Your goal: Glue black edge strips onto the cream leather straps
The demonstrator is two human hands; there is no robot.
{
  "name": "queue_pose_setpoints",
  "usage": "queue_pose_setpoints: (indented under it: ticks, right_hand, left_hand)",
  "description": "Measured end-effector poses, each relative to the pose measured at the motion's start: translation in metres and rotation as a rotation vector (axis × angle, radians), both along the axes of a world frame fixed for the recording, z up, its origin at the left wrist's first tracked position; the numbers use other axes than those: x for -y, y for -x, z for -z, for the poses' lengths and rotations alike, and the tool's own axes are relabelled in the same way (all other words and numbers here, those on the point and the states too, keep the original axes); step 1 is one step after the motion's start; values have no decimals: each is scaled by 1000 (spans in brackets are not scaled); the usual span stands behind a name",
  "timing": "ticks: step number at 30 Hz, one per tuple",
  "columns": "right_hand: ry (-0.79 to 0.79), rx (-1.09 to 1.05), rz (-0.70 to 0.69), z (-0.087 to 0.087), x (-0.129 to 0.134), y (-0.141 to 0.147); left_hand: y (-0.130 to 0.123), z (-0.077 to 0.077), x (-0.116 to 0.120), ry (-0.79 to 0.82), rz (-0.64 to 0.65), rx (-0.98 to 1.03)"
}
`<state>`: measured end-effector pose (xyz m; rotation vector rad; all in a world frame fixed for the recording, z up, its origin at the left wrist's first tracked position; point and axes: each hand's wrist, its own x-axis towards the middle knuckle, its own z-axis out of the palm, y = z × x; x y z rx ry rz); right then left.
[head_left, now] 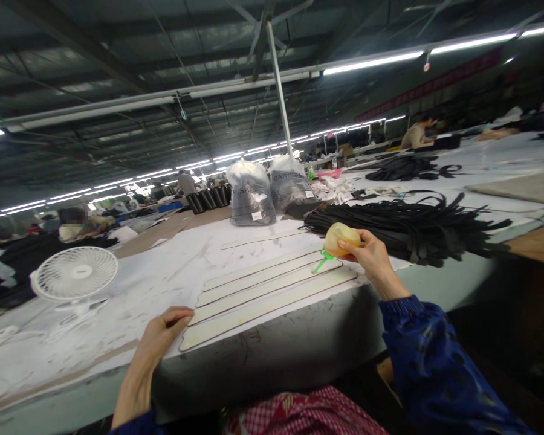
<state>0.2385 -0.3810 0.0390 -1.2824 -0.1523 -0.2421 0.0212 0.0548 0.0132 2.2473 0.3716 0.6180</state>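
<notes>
My right hand (372,257) is closed around a soft squeeze bottle (338,238) with yellowish liquid inside. The bottle is tipped over, its green nozzle (323,261) pointing down to the left above the right part of several long pale strips (272,302). These dark-edged strips lie side by side on the white table, with wavy left ends. My left hand (165,332) rests at those left ends, its fingers bent and pressed together on the end of one strip (199,315). Whether the nozzle tip touches a strip I cannot tell.
A white fan (75,275) stands at the left. Black straps (403,226) lie piled at the right, near the table edge. Two filled plastic bags (252,196) stand behind the strips. A person (417,134) sits far off at the right.
</notes>
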Motion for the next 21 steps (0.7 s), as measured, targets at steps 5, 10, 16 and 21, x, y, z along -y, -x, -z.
queue_pose_setpoints:
  ticks: [5,10,16,21]
  right_hand:
    - [-25,3,45,-1,12,-3]
    - [-23,6,59,0,23,-8]
    - [-20,8,124,-1,38,-13]
    - [-20,36,131,-2,50,-14]
  left_hand:
    - [0,0,-1,-11,-3,1]
    - [0,1,-1,-7,-15,-10]
    - [0,0,-2,-7,-28,-36]
    - [0,0,-2,-18,-26,-36]
